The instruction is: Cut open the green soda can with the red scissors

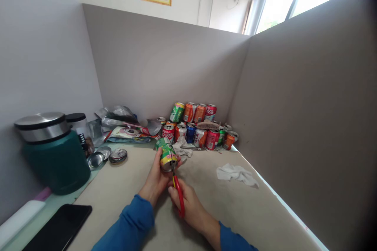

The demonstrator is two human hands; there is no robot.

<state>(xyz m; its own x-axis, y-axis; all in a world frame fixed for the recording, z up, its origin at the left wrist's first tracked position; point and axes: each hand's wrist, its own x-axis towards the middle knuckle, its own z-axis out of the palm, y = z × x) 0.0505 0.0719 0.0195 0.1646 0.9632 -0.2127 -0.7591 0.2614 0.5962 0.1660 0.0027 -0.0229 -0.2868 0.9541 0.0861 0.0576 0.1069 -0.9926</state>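
Note:
My left hand (156,178) is wrapped round a green and yellow drink can (165,150), tilted with its open end toward me. In my right hand (188,202) is a pair of scissors (179,196) with red handles. Its blades reach up to the can's near end and lie along its side; whether they are closed I cannot tell. A crumpled white tissue (185,151) lies just behind the can. Further back, several soda cans (200,138) stand in stacked rows.
At the left stand a large teal jar (55,157) with a steel lid and a clear jar (78,125). Cut can ends (118,155), flattened metal sheets (118,115) and a black phone (60,227) lie nearby. Another tissue (237,175) is at right. Grey partitions (165,62) enclose the table.

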